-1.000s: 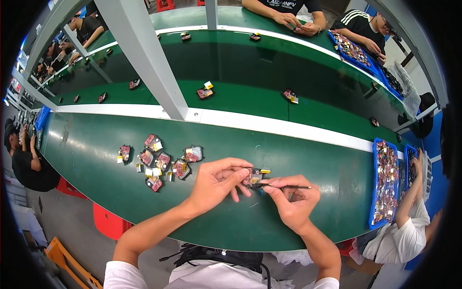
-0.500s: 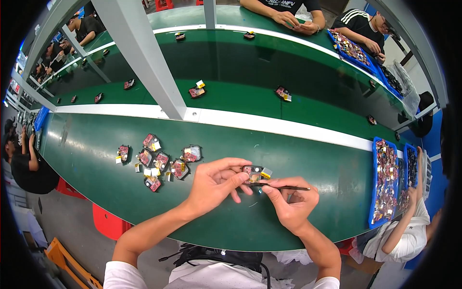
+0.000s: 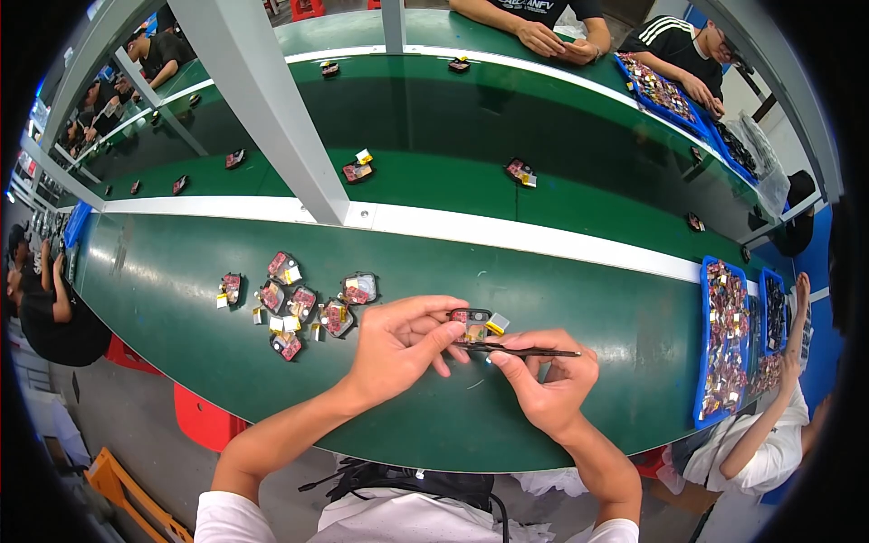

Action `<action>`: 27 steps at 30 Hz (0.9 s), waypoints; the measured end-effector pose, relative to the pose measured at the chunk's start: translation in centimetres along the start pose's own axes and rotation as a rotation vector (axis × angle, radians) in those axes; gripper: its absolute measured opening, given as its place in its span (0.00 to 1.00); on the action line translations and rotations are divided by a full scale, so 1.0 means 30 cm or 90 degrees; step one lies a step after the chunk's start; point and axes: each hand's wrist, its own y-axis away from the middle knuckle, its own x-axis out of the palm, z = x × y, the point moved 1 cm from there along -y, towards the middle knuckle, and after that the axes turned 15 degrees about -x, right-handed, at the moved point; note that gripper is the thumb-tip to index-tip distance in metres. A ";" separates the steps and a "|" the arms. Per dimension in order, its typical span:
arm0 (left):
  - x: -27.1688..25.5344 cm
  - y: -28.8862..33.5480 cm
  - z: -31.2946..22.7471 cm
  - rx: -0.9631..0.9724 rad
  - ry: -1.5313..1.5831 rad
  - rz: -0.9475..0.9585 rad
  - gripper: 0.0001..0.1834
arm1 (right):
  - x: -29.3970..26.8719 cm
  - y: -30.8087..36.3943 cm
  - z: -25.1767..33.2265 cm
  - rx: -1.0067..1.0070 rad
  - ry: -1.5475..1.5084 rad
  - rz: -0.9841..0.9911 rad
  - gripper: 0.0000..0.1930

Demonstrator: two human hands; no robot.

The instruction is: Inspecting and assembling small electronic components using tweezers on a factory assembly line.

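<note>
Between the fingers and thumb of my left hand (image 3: 395,348) is a small black-framed electronic module (image 3: 472,324) with a red circuit board. A silver and yellow battery piece (image 3: 497,324) sticks out at its right. My right hand (image 3: 554,380) pinches dark tweezers (image 3: 534,351), whose tips lie at the module's lower edge; whether they grip anything there is too small to tell. To the left of my hands, several similar modules (image 3: 302,302) lie in a loose cluster on the green table (image 3: 181,299).
Behind a white rail (image 3: 507,242) runs a green conveyor belt (image 3: 434,190) carrying spaced modules (image 3: 520,172). A grey post (image 3: 272,109) rises from the rail. Blue trays (image 3: 701,362) full of parts stand at right, beside a co-worker's arm (image 3: 769,407). Other people sit across the belt.
Modules on the belt have shifted left. The module in my left hand has tilted slightly, and the tweezers sit a little further left. At right, the co-worker's hand has risen.
</note>
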 end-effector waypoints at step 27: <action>0.039 0.008 0.013 0.005 -0.150 -0.111 0.11 | 0.006 0.018 -0.016 -0.291 0.151 0.107 0.14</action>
